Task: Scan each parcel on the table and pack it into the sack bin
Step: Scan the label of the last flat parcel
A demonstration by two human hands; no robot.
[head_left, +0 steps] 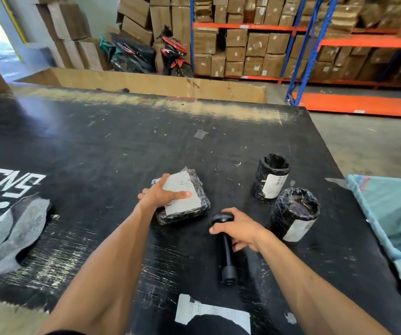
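Observation:
A flat black-wrapped parcel (189, 204) with a white label lies on the black table (98, 146). My left hand (158, 195) grips its left edge, thumb across the label. My right hand (240, 228) holds the black handheld scanner (226, 252), its head pointing at the flat parcel. Two black-wrapped cylinder parcels stand to the right, one farther back (271, 176) and one nearer (294, 212), each with a white label. The teal sack bin (393, 213) sits at the table's right edge.
A grey cloth (8, 235) lies on the table's left part. A torn white label (209, 310) sticks near the front edge. A large open cardboard box (146, 83) stands behind the table. Shelving with cartons and two motorbikes fill the background.

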